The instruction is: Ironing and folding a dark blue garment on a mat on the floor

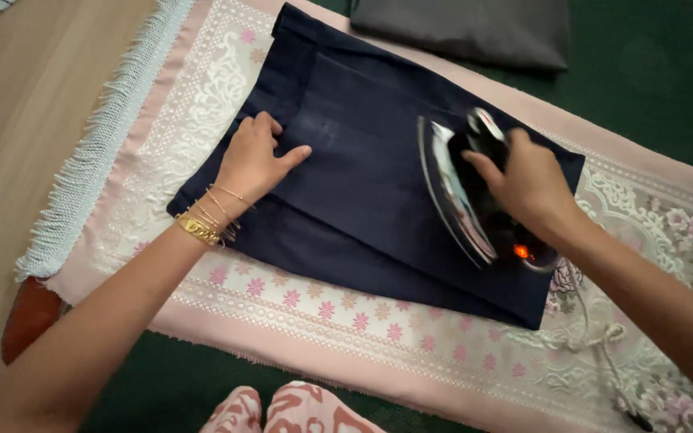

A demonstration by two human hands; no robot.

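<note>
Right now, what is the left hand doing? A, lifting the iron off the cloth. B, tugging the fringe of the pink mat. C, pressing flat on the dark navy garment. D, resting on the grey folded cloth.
C: the left hand lies spread on the dark navy garment, holding it down on the pink mat, while the right hand has its grip on the iron.

We have one view only, from the head camera, looking steeply down and forward from close above. It takes in the mat (378, 337) on the floor, both forearms reaching in, and our knees (282, 410) at the bottom edge.
</note>
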